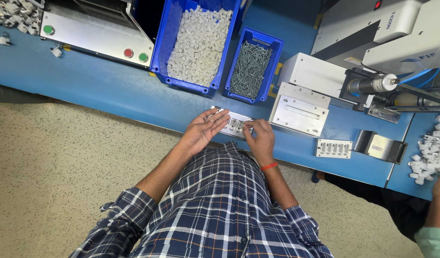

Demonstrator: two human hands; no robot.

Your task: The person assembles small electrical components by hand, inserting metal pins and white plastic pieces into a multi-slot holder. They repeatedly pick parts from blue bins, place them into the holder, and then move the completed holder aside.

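Both hands at the tabletop edge. Left hand spread flat, fingertips on the metal jig. Right hand curled, pinching a small white part into the jig's slots. Beyond: blue bin of white parts, smaller bin of screws.

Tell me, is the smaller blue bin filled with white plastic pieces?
No, the smaller blue bin holds dark metal screws; the white pieces fill the larger bin beside it.

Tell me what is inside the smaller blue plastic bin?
The smaller blue plastic bin holds a heap of small grey metal screws. They cover its floor, so anything beneath stays hidden.
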